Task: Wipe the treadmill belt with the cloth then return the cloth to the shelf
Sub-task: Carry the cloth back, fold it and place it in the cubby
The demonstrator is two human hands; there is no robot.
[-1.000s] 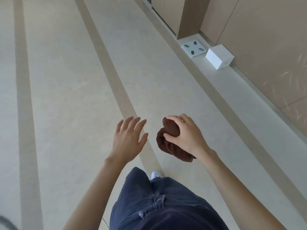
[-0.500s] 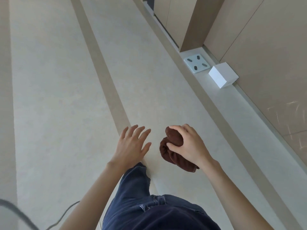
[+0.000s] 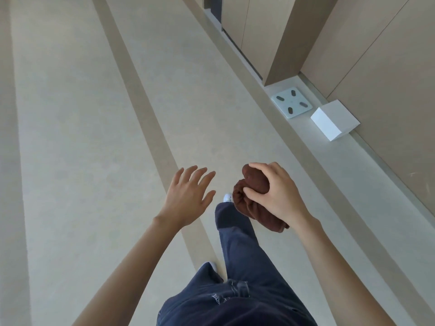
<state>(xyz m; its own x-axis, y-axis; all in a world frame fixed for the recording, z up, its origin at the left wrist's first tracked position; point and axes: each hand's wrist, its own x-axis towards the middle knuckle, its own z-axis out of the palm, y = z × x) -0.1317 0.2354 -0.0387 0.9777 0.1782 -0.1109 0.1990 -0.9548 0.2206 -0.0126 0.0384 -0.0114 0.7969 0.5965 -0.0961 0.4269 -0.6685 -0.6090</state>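
Note:
A bunched-up dark brown cloth (image 3: 253,201) hangs in the air above the floor, gripped from above by my right hand (image 3: 277,191), fingers and thumb curled round it. My left hand (image 3: 188,196) hovers just to its left with fingers spread and straight, holding nothing, a short gap from the cloth. No treadmill and no shelf appear in the head view.
Pale floor with tan stripes (image 3: 141,102) stretches ahead. At the right, a white bathroom scale (image 3: 291,105) and a white box (image 3: 334,120) sit on a raised ledge below wood-panelled walls and cabinets (image 3: 254,31). My leg in blue trousers (image 3: 237,236) steps forward below my hands.
The view has advanced along the floor; the scale and box sit lower in the frame. My right leg has swung forward. Both hands keep their poses, cloth still held.

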